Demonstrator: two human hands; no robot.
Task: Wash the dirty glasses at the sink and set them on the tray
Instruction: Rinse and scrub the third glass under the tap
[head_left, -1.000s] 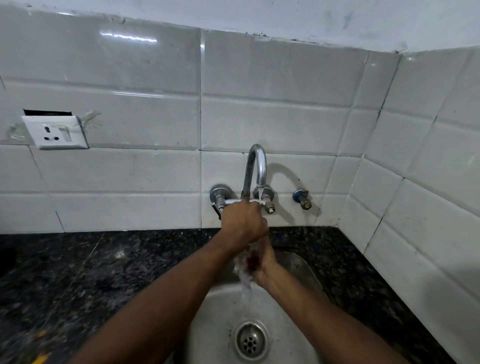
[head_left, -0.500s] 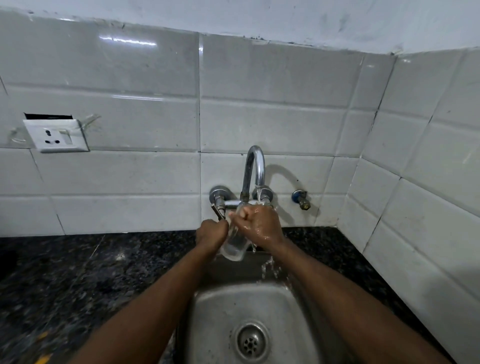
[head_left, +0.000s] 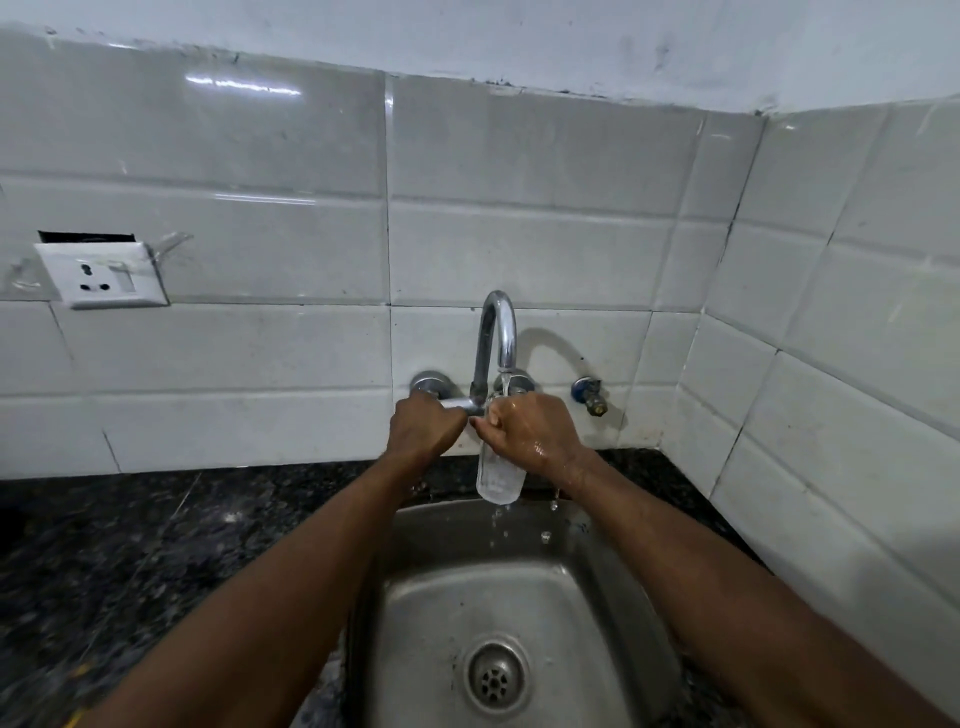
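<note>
My right hand (head_left: 535, 434) grips a clear glass (head_left: 496, 480) near its rim and holds it upright under the chrome faucet spout (head_left: 500, 332). A thin stream of water runs from the spout into the glass, and drops fall from its base into the steel sink (head_left: 613, 597). My left hand (head_left: 423, 428) is curled round the left tap handle (head_left: 431, 387) at the wall. My right hand and wrist are wet. No tray is in view.
Dark speckled granite counter (head_left: 130, 561) surrounds the sink, whose drain (head_left: 497, 675) is at the bottom middle. White tiled walls meet in a corner at the right. A small valve (head_left: 592, 396) sticks out right of the faucet. A wall socket (head_left: 101, 275) hangs at the left.
The glass has come up out of the basin to just under the spout and now hangs upright. My left hand moved left from over the glass onto the tap handle.
</note>
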